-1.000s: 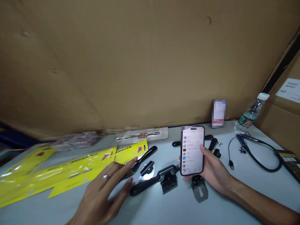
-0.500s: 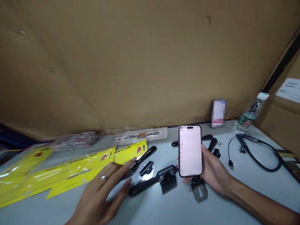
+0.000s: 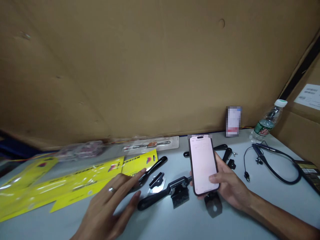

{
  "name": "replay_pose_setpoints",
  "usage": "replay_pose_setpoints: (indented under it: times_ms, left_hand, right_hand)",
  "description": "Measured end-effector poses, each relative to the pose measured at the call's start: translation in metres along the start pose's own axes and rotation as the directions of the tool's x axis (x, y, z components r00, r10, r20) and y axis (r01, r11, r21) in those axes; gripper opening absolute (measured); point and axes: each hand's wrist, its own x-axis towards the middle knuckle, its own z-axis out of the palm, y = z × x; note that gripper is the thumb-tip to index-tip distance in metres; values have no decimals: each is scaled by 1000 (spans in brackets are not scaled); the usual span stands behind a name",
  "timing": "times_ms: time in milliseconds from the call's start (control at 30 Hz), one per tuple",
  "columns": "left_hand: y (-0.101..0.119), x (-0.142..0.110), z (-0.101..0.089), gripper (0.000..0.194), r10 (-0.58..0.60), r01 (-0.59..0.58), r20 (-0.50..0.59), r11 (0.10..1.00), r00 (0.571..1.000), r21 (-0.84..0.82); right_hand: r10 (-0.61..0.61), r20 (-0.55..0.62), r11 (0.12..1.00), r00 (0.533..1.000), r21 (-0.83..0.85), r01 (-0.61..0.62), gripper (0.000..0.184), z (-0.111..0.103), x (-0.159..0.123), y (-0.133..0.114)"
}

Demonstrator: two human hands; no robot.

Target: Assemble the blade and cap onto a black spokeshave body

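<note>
My right hand (image 3: 231, 186) holds a smartphone (image 3: 203, 163) upright above the table, its thumb lying on the lower right of the lit screen. On the left, my left hand (image 3: 112, 206) is spread with fingers apart, the index fingertip at a black-handled spokeshave body (image 3: 157, 164) that it partly hides. Between the hands lies another black spokeshave (image 3: 163, 193) with a dark blade (image 3: 180, 198) against it. A silvery blade with a black cap (image 3: 157, 181) sits behind that one. Below the phone is a slotted metal blade (image 3: 213, 205), partly covered.
Yellow packaging cards (image 3: 100, 173) with clear plastic spread over the left. A blister-packed spokeshave (image 3: 152, 144) lies at the back. Further right are a black handle (image 3: 227, 154), a second phone (image 3: 233, 121) against the cardboard, a water bottle (image 3: 267, 123) and a neckband earphone set (image 3: 277, 160).
The right thumb has come round onto the phone's screen. The phone has tilted and shifted slightly down. My left hand has stayed almost still.
</note>
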Motion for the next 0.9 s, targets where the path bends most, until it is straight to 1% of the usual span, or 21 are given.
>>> replay_pose_setpoints:
  times_ms: [67, 133, 200, 300, 367, 433, 533, 567, 633, 700, 733, 833, 900]
  left_hand:
    - [0, 0, 0, 49, -24, 24, -11, 1000, 1000, -9]
    - [0, 0, 0, 48, -32, 32, -18, 999, 999, -6]
    - [-2, 0, 0, 49, -12, 12, -13, 1000, 1000, 11]
    - [-4, 0, -1, 49, 11, -10, -7, 999, 1000, 39]
    - [-4, 0, 0, 47, 8, -8, -9, 999, 1000, 51]
    - [-5, 0, 0, 45, 5, -4, -17, 998, 1000, 55]
    - [-5, 0, 0, 43, -1, 2, -28, 999, 1000, 40]
    - [-5, 0, 0, 42, -6, 7, -31, 999, 999, 35]
    - [-5, 0, 0, 42, -15, 16, -32, 999, 999, 30]
    - [-5, 0, 0, 42, -18, 19, -34, 999, 999, 27]
    - [-5, 1, 0, 43, -18, 19, -36, 999, 999, 27]
    - [-3, 1, 0, 46, -5, 6, -28, 1000, 1000, 28]
    - [-3, 1, -1, 49, 7, -7, -18, 999, 1000, 36]
  right_hand:
    - [31, 30, 996, 999, 84, -33, 75, 2, -2, -4]
    - [55, 0, 987, 998, 148, -55, 72, 2, -2, -8]
    - [66, -103, 986, 993, 157, -49, 64, 2, -1, -11]
    - [51, -294, 995, 954, 96, -23, 49, 0, 0, -11]
    - [46, -339, 998, 940, 48, -31, 46, -2, 0, -10]
    - [42, -331, 999, 943, 31, -34, 45, -4, 0, -10]
    - [28, -280, 996, 960, 88, -3, 41, -6, 1, -12]
    - [23, -233, 993, 972, 116, 4, 43, -6, 1, -13]
    - [23, -88, 989, 996, 149, -9, 51, -7, 2, -14]
    - [22, 32, 990, 999, 139, -27, 59, -7, 2, -13]
    - [20, 59, 992, 998, 124, -27, 63, -7, 2, -12]
    - [-7, 44, 997, 999, 79, 3, 72, -7, 2, -6]
    - [-22, 12, 998, 1000, 54, 22, 70, -6, 2, -2]
